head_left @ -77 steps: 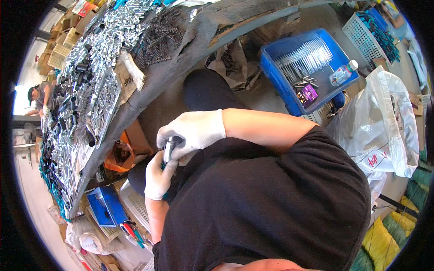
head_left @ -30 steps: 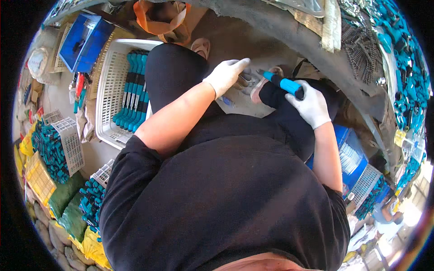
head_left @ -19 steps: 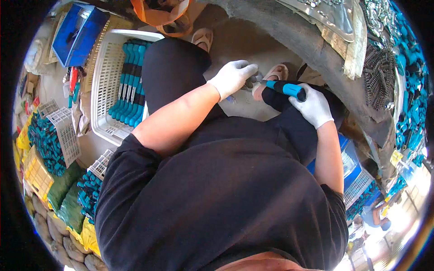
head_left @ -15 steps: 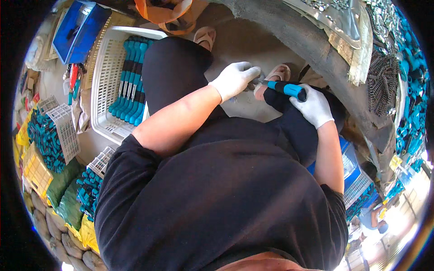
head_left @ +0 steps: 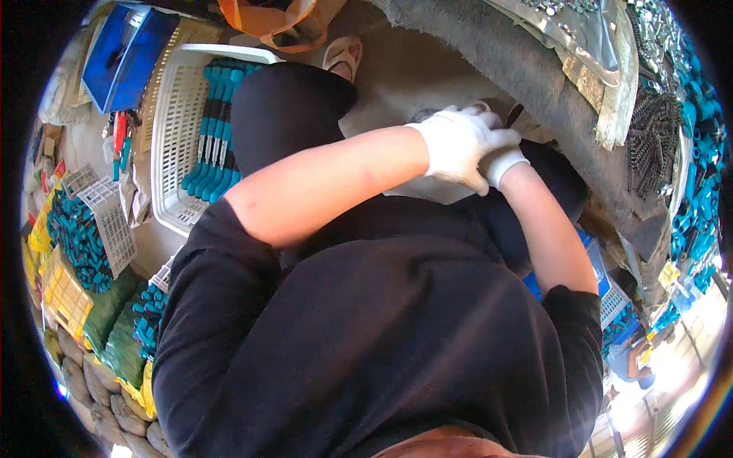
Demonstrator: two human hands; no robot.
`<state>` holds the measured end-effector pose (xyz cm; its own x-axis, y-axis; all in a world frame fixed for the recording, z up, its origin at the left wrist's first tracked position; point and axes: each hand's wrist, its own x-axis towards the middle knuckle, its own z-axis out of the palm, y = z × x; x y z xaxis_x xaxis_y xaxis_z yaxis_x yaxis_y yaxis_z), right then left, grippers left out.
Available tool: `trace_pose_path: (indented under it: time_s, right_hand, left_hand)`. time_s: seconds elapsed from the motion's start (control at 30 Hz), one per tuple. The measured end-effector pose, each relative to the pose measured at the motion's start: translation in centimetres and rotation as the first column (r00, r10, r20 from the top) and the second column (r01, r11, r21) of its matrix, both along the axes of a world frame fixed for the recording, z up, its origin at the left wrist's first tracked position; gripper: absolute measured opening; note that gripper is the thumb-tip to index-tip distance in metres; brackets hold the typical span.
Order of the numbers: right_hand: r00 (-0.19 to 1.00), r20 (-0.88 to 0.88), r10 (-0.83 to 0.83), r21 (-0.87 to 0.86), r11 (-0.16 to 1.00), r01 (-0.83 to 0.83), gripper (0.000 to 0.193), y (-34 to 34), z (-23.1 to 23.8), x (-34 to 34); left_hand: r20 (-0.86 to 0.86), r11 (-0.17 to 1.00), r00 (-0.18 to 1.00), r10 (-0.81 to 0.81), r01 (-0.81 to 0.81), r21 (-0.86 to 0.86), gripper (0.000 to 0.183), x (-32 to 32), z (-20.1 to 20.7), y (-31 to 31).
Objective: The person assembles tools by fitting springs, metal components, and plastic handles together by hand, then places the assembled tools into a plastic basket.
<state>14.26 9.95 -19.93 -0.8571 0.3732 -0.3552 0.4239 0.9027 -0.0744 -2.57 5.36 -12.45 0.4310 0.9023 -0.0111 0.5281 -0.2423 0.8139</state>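
My left hand [head_left: 458,145], in a white glove, has crossed to the right and lies over my right hand. Its fingers curl and its thumb hangs toward me; what they close on is hidden. Only the wrist side of my right hand [head_left: 504,162], also gloved in white, shows from under it; its fingers are out of sight. The blue-and-black handled tool seen in the earlier frame is covered by the hands. Left of my knee stands a white plastic basket [head_left: 172,118] with several blue-and-black handled tools [head_left: 216,126] laid side by side.
A bench edge with grey cloth [head_left: 489,57] runs along the right, bearing dark springs [head_left: 653,145] and blue parts [head_left: 695,183]. A blue bin [head_left: 126,61] stands at far left, an orange bag [head_left: 267,23] at the top. Heaped blue parts [head_left: 76,240] lie at left. Another person [head_left: 630,366] is at lower right.
My left hand has moved right and over my right hand, which has shifted slightly left. The tool that was held between my hands is now hidden beneath them.
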Motion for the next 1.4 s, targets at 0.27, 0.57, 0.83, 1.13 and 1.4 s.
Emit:
trace_pose_path:
  time_s: [0.27,0.57,0.83,1.13,1.4]
  right_hand:
    - [0.988,-0.148,0.036,-0.099,0.994,-0.051,0.037,1.1,-0.8,-2.7]
    - [0.988,-0.129,-0.084,-0.146,0.987,0.065,0.041,-0.3,0.8,-3.8]
    - [0.967,-0.184,-0.174,-0.106,0.982,0.157,0.045,1.0,2.7,-3.7]
    - [0.829,0.400,-0.391,-0.260,0.819,0.512,0.051,-1.5,18.1,-3.2]
    - [0.505,-0.184,-0.843,-0.892,0.359,0.275,0.047,-5.5,26.6,5.2]
  left_hand:
    - [-0.057,0.989,0.994,-0.094,0.086,-0.121,0.075,1.7,-3.9,1.3]
    - [-0.187,0.999,0.982,-0.034,0.026,-0.045,0.066,2.9,-3.7,0.6]
    - [-0.284,0.955,0.942,-0.180,0.098,-0.280,0.075,3.0,-3.4,2.8]
    - [0.166,0.973,0.986,-0.001,0.039,-0.228,0.076,-3.6,2.0,-1.1]
    - [0.199,0.718,0.906,0.375,-0.419,0.556,0.020,-8.6,5.2,-12.8]
